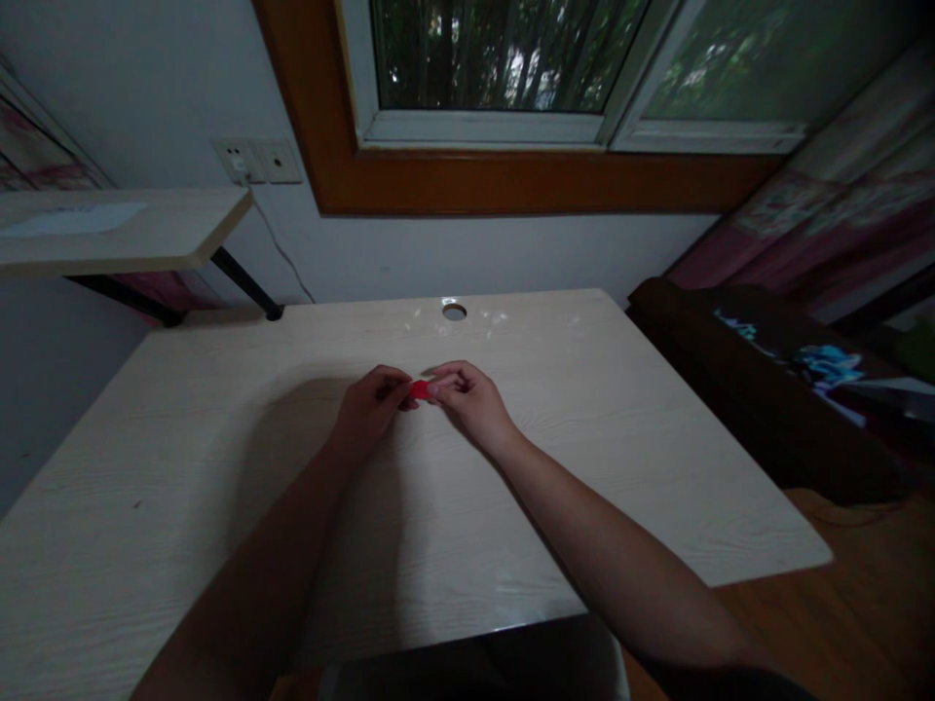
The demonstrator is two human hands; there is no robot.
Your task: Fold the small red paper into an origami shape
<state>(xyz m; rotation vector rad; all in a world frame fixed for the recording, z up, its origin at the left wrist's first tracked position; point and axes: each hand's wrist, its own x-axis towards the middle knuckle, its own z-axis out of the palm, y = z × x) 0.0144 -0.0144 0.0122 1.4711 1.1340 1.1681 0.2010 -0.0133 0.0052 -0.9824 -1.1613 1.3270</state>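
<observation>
I see the fingers of the left hand [371, 404] and the right hand [473, 401] pinching a small red thing [419, 390], one hand at each end. It is over the middle of the pale wooden surface [599, 458]. Farther back is a round hole [454, 313], then a white wall [409, 255] with plug sockets [257, 161] and a brown-framed window [489, 129].

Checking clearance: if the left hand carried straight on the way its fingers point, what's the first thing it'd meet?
The small red piece at the fingertips of the left hand; just beyond it, likely the right hand. Exact depth is unclear from this view.
</observation>
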